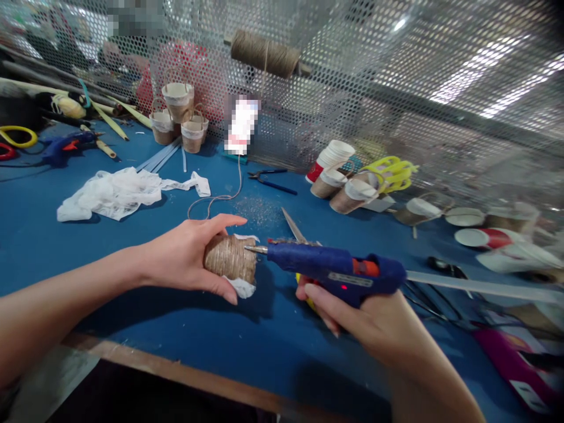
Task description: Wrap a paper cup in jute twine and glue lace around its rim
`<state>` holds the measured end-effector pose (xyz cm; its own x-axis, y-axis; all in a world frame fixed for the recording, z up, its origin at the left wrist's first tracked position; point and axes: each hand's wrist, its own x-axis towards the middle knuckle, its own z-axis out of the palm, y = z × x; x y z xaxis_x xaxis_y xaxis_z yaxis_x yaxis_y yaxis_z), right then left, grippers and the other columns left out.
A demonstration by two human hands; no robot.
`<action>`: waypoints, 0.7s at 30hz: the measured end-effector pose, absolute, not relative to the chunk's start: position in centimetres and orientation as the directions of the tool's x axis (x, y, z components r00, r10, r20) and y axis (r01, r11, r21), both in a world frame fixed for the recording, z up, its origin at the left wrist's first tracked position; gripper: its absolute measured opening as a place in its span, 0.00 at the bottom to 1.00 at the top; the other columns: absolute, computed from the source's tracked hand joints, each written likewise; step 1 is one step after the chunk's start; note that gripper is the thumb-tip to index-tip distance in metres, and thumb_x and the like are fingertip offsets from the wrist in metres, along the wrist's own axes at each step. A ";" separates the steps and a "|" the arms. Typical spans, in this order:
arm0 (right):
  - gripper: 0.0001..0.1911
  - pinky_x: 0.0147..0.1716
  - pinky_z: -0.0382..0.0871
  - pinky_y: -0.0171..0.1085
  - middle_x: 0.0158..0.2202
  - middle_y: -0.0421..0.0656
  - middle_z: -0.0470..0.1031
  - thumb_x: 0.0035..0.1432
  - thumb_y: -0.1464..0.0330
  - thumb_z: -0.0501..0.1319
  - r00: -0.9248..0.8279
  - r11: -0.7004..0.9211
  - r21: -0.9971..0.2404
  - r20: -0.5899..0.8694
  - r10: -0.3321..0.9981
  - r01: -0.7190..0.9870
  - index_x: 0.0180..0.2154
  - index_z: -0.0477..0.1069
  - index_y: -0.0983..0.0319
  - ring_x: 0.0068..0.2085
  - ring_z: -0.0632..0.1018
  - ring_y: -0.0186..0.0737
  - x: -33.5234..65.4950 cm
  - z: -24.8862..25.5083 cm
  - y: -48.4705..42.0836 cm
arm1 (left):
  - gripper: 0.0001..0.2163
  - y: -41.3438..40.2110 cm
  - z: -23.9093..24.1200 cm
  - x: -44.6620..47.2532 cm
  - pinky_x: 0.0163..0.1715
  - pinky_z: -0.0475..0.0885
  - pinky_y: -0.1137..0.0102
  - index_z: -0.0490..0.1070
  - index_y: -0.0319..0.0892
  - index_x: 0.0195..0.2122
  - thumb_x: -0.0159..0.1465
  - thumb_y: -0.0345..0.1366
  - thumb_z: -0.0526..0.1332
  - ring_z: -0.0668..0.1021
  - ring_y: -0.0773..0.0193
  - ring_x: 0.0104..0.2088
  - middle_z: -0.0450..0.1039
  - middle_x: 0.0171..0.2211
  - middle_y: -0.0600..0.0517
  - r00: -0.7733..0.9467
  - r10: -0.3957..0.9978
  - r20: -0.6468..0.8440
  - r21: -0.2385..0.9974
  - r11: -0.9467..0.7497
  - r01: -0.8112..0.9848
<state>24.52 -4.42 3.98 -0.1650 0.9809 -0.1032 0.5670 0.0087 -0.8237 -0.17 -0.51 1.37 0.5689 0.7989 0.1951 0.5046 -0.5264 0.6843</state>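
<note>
My left hand (187,255) is wrapped round a small cup covered in wound jute twine (231,258), held on its side above the blue table, with white fabric showing at its rim. My right hand (374,320) grips a blue hot glue gun (339,271) with an orange trigger. The gun's metal nozzle touches the cup's rim. A thin twine strand (215,198) runs from the cup area up to a twine spool (264,54) mounted on the mesh wall.
Scissors (293,226) lie just behind the glue gun. White lace fabric (114,192) lies at the left. Finished twine cups (178,117) stand at the back, more cups (341,185) at the right, blue pliers (268,178) between. A second glue gun (66,145) lies far left. The table's wooden edge (176,370) is near me.
</note>
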 end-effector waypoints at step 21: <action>0.10 0.17 0.62 0.32 0.15 0.36 0.65 0.50 0.62 0.60 -0.194 0.058 -0.790 -0.078 0.978 0.610 0.24 0.68 0.61 0.15 0.63 0.29 24.6 4.3 -4.6 | 0.40 -0.3 1.7 -0.4 0.36 0.71 0.65 0.56 0.39 0.55 0.44 0.51 0.68 0.77 0.57 0.36 0.74 0.37 0.47 0.520 0.825 0.223 0.705 -0.505 0.498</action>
